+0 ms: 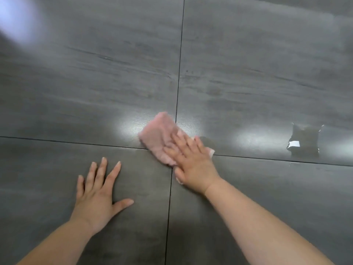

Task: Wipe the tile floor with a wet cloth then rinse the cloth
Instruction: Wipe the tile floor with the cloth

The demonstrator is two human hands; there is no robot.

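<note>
Pink cloth point(159, 138) lies flat under the right hand point(193, 163), fingers spread, its long axis running ahead-left over the tile floor point(267, 64) joint; left hand point(95, 196) braces empty, splayed.

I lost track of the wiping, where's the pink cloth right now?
In the head view, the pink cloth lies flat under the right hand, just right of centre where four floor tiles meet.

Two bare, sleeveless forearms point(257, 222).
</note>
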